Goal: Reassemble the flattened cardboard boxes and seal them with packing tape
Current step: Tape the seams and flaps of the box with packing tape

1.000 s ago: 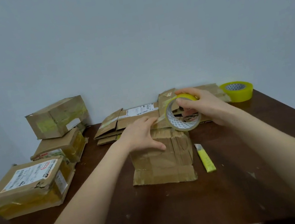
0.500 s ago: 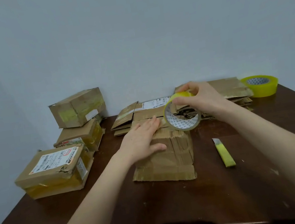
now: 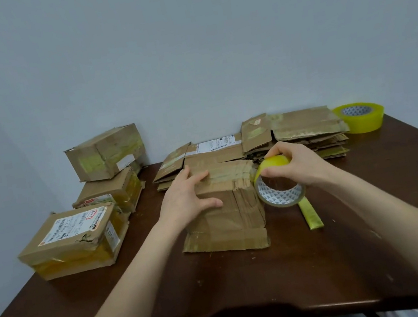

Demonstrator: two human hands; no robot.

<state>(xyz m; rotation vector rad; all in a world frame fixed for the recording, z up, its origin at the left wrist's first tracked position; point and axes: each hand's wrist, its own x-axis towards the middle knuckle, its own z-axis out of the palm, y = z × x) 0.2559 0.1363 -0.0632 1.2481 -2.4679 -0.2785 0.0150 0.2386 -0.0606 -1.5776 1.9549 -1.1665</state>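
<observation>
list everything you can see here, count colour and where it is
box: one, brown, centre of the table, strip of tape along its top
tape roll: one, yellowish with white patterned core, at the box's right edge
flattened boxes: a stack, number unclear, brown, back of the table
sealed boxes: three, brown with yellowish tape, left side, two stacked at the back
spare tape roll: one, yellow, far right corner
cutter: one, yellow, right of the box
table: one, dark brown
wall: pale grey
left hand: rests on the box
right hand: grips the tape roll
</observation>
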